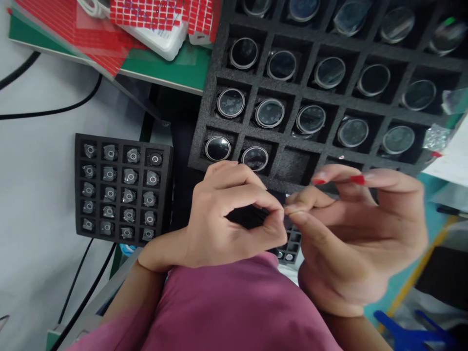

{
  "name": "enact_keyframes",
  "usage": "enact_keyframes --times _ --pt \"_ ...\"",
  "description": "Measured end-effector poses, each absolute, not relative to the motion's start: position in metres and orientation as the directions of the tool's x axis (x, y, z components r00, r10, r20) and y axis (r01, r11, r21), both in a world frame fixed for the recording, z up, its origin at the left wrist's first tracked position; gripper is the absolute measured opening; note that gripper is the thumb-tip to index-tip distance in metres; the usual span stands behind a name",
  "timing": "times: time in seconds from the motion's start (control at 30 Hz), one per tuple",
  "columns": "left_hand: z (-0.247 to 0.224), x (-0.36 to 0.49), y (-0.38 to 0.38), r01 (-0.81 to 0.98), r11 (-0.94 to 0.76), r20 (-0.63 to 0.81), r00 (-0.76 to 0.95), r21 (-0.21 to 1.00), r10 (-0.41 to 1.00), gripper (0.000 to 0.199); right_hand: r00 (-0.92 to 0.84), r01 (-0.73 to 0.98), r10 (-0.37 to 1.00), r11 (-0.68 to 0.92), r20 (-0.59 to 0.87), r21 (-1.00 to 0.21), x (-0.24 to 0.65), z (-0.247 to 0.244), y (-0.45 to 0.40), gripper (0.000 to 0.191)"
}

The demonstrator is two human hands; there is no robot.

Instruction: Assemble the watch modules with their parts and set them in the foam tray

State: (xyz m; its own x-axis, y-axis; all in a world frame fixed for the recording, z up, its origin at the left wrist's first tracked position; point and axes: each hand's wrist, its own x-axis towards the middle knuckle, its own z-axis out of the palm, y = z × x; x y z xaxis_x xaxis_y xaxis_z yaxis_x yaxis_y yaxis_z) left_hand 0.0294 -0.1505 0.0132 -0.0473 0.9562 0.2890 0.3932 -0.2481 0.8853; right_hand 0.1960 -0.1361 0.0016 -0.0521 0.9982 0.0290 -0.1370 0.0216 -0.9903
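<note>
Hands meet just below the big foam tray (219, 63) of round lenses: your left hand (226, 219) curls shut around a small dark part (245, 217), right hand (351, 234) pinching at its edge. Keep fingertips close and steady.

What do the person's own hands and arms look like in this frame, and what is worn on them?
Both hands are bare, with no gloves, rings or watch in view. The right hand has red-painted nails on the fingers stretched out. The left hand shows no nails from this angle. Both forearms are bare. A pink garment fills the lower middle of the picture.
</note>
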Motion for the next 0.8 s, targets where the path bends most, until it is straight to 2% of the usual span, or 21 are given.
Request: enact_keyframes --times 0.1,0.2,0.43,0.73,0.8 --pt "0.012 0.027 -0.149 0.332 -0.195 0.241 -0.101 0.923 0.965 0.017 -0.154 -0.178 0.988 -0.012 0.016 -0.984 0.199 0.003 -0.133 0.069" --pt "0.012 0.026 -0.150 0.370 -0.211 0.276 -0.133 0.905 0.952 0.015 -0.132 -0.172 0.990 0.024 0.047 -0.985 0.201 0.002 -0.132 0.069" --pt "0.016 0.027 -0.157 0.589 -0.259 0.360 -0.059 0.766 0.931 0.009 -0.124 -0.175 0.983 0.114 0.137 -0.978 0.200 -0.004 -0.137 0.077" --pt "0.016 0.026 -0.157 0.601 -0.305 0.386 -0.005 0.738 0.923 0.008 -0.064 -0.144 0.963 0.250 0.261 -0.958 0.196 -0.009 -0.143 0.086" --pt "0.016 0.025 -0.157 0.599 -0.312 0.387 0.004 0.737 0.922 0.009 -0.029 -0.115 0.970 0.239 0.243 -0.964 0.195 -0.008 -0.146 0.087"
